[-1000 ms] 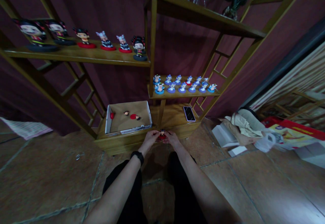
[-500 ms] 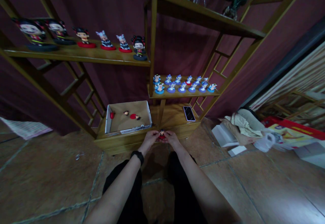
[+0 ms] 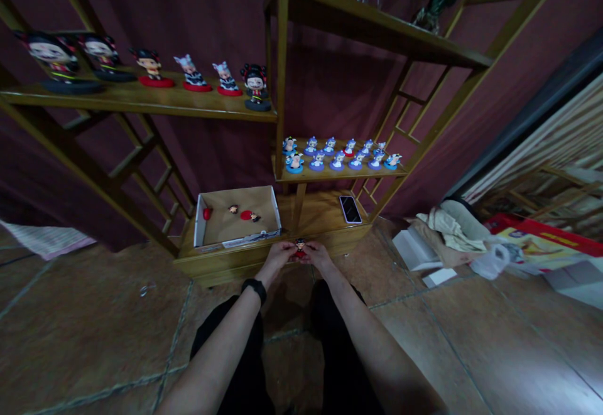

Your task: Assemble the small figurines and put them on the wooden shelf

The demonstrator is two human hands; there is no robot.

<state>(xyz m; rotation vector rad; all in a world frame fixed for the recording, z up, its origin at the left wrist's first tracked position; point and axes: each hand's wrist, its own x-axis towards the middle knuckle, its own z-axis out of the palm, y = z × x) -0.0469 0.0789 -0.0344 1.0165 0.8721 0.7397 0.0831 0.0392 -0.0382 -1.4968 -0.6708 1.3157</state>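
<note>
Both my hands meet at the front edge of the low wooden shelf [image 3: 325, 217]. My left hand [image 3: 277, 255] and my right hand [image 3: 318, 254] are closed together around a small figurine with black hair and a red base [image 3: 300, 247]. A black band sits on my left wrist [image 3: 254, 289]. Just left of my hands stands an open cardboard box [image 3: 238, 217] holding a few loose red bases and small heads.
A phone [image 3: 351, 209] lies on the low shelf to the right. Several small blue-based figurines [image 3: 339, 154] stand on the middle shelf. Larger figurines [image 3: 188, 76] line the upper left shelf. Cloth, boxes and bags [image 3: 452, 239] lie on the tiled floor at right.
My hands stay pressed on the small figurine with only slight finger shifts. The view has tilted up very slightly.
</note>
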